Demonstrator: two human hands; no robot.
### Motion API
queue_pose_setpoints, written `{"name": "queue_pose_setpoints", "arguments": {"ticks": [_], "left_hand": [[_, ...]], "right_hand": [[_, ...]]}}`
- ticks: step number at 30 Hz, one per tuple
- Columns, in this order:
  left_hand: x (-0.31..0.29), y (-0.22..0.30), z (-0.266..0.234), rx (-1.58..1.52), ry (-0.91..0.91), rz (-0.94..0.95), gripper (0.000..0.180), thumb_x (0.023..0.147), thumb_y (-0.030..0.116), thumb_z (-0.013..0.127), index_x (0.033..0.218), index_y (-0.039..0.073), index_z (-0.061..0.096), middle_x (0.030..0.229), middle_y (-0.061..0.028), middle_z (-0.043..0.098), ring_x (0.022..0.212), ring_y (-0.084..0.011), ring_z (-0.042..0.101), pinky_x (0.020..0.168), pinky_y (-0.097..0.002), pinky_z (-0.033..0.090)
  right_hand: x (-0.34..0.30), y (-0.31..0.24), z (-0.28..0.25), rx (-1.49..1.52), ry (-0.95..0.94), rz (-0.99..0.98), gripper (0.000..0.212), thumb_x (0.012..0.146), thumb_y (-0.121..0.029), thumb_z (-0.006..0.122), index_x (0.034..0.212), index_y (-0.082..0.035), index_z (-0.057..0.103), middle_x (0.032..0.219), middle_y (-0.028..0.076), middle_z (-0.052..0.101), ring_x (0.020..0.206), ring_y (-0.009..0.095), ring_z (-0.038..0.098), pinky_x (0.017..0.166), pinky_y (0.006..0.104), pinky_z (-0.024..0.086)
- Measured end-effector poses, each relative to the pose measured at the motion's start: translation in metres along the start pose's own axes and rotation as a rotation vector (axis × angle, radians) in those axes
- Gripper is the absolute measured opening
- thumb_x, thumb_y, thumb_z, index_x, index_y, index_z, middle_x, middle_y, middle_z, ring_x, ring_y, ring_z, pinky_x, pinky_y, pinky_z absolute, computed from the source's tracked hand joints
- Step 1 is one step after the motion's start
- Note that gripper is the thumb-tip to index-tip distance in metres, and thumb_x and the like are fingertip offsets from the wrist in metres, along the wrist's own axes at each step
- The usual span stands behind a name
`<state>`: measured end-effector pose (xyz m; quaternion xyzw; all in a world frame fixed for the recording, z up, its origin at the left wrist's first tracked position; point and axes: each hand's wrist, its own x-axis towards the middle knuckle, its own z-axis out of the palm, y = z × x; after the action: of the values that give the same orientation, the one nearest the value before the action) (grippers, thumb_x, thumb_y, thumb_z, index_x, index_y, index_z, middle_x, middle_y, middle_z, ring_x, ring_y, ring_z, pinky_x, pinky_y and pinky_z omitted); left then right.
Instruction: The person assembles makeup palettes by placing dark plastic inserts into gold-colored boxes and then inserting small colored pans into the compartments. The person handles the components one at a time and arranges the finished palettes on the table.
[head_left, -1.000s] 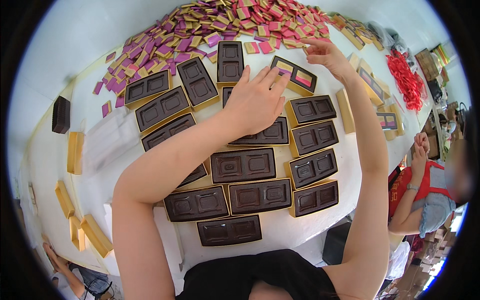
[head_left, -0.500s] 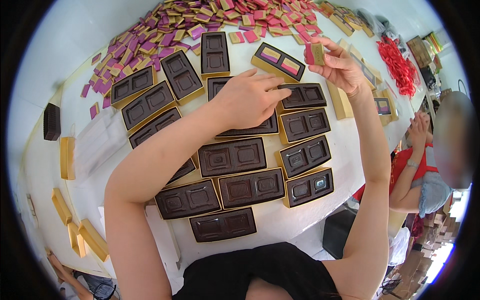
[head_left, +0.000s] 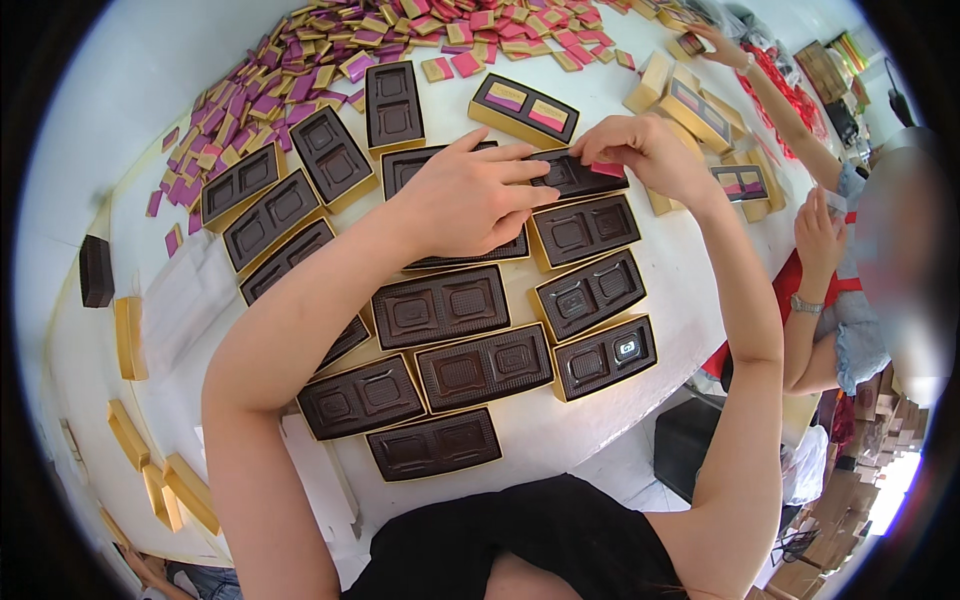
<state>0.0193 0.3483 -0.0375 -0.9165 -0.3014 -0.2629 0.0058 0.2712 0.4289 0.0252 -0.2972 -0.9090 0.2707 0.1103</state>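
Note:
My right hand (head_left: 655, 160) pinches a small pink-and-gold wrapped block (head_left: 607, 169) at the right compartment of a gold box with a dark two-compartment tray (head_left: 572, 180). Most of the block is hidden behind my fingers. My left hand (head_left: 470, 195) is open, palm down, its spread fingertips at the left end of the same tray. Beneath that hand lie other dark-tray boxes, partly covered. Just beyond, a gold box (head_left: 525, 114) holds two wrapped blocks, one purple-and-gold and one pink-and-gold. Several boxes with unfilled trays (head_left: 440, 308) stand close together nearer to me.
A large pile of purple, pink and gold blocks (head_left: 330, 75) spreads across the far table. Gold boxes (head_left: 690, 110) cluster at the right, near red ribbons (head_left: 790, 110). A co-worker's arm (head_left: 775, 95) reaches over there. Gold box pieces (head_left: 190, 490) and a dark tray stack (head_left: 97, 272) lie left.
My right hand has brought the wrapped block down and left to the box's right compartment. My left hand stays at that box. The co-worker's arm now reaches toward the far right boxes.

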Motion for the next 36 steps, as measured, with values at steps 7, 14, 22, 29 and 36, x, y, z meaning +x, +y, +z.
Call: {"name": "queue_pose_setpoints", "arguments": {"ticks": [7, 14, 22, 29, 36], "left_hand": [[-0.002, 0.0, 0.001, -0.023, 0.017, 0.004, 0.032, 0.082, 0.014, 0.061, 0.113, 0.019, 0.068, 0.122, -0.0065, 0.063, 0.12, -0.0243, 0.056, 0.1, -0.0501, 0.041], [-0.001, 0.003, 0.004, -0.015, 0.015, -0.023, 0.031, 0.081, 0.013, 0.062, 0.111, 0.018, 0.069, 0.123, -0.0057, 0.063, 0.12, -0.0233, 0.056, 0.102, -0.0494, 0.039], [-0.005, -0.008, -0.004, 0.066, -0.006, -0.083, 0.024, 0.081, 0.014, 0.064, 0.104, 0.016, 0.069, 0.121, -0.004, 0.063, 0.119, -0.023, 0.057, 0.103, -0.0511, 0.04], [-0.005, -0.005, 0.0, 0.038, 0.046, -0.078, 0.021, 0.083, 0.015, 0.064, 0.104, 0.016, 0.069, 0.123, -0.0051, 0.062, 0.12, -0.0223, 0.057, 0.103, -0.0516, 0.04], [-0.005, -0.002, -0.002, 0.07, 0.109, -0.12, 0.024, 0.083, 0.016, 0.065, 0.106, 0.013, 0.068, 0.124, -0.0102, 0.061, 0.116, -0.0244, 0.058, 0.098, -0.0482, 0.045]], "right_hand": [[-0.033, -0.023, 0.024, -0.191, 0.194, 0.072, 0.035, 0.089, 0.001, 0.053, 0.122, -0.007, 0.062, 0.132, 0.013, 0.058, 0.12, 0.029, 0.056, 0.101, 0.0412, 0.043], [-0.051, -0.012, 0.031, -0.183, 0.073, 0.06, 0.035, 0.092, -0.009, 0.054, 0.127, -0.005, 0.059, 0.132, 0.013, 0.057, 0.125, 0.031, 0.052, 0.108, 0.0438, 0.038], [0.009, 0.023, -0.008, 0.14, 0.229, 0.283, 0.02, 0.091, -0.006, 0.057, 0.107, 0.0, 0.068, 0.099, 0.012, 0.071, 0.092, 0.017, 0.066, 0.081, 0.0298, 0.053], [0.146, 0.118, -0.01, -0.165, 0.415, 0.166, 0.028, 0.077, -0.01, 0.071, 0.104, -0.002, 0.07, 0.092, 0.011, 0.071, 0.079, 0.021, 0.069, 0.073, 0.0323, 0.054], [0.181, 0.11, 0.013, -0.471, 0.302, -0.053, 0.035, 0.071, -0.005, 0.071, 0.106, -0.004, 0.069, 0.092, 0.015, 0.07, 0.083, 0.03, 0.067, 0.077, 0.038, 0.052]]}}
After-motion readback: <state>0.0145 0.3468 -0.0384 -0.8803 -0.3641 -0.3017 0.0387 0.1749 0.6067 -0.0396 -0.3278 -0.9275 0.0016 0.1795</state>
